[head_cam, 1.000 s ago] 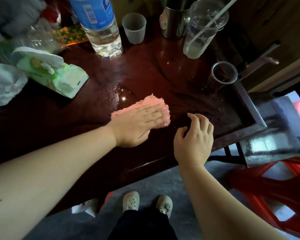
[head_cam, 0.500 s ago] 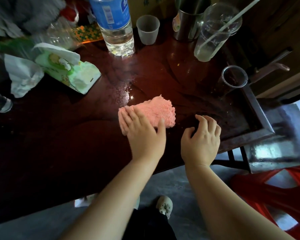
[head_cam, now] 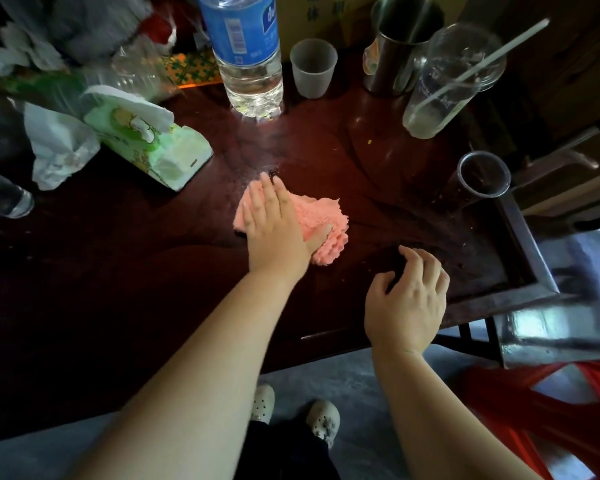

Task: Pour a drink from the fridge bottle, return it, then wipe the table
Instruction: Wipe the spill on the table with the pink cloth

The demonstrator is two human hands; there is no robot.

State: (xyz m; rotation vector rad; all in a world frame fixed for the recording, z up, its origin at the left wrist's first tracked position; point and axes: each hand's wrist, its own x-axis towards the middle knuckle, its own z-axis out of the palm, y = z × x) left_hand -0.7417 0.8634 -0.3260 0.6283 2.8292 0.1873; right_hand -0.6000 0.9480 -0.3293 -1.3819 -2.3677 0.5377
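A crumpled pink cloth [head_cam: 321,220] lies on the dark red-brown table [head_cam: 153,289], near its middle. My left hand [head_cam: 274,226] presses flat on the cloth's left part, fingers pointing away from me, thumb on the cloth. My right hand [head_cam: 407,303] rests on the table near its front edge, right of the cloth, fingers curled and apart, holding nothing. A dark glass [head_cam: 478,180] with drink stands at the right. A big water bottle [head_cam: 246,50] with a blue label stands at the back.
At the back stand a small plastic cup [head_cam: 313,67], a steel mug [head_cam: 400,46] and a clear cup with a straw [head_cam: 440,88]. A green tissue pack [head_cam: 146,136] and crumpled bags [head_cam: 56,147] lie at the left. A red stool [head_cam: 551,410] stands at the lower right.
My left hand has turned on the cloth, from fingers pointing right to fingers pointing away, and slid it a little toward the back. My right hand stayed near the front edge.
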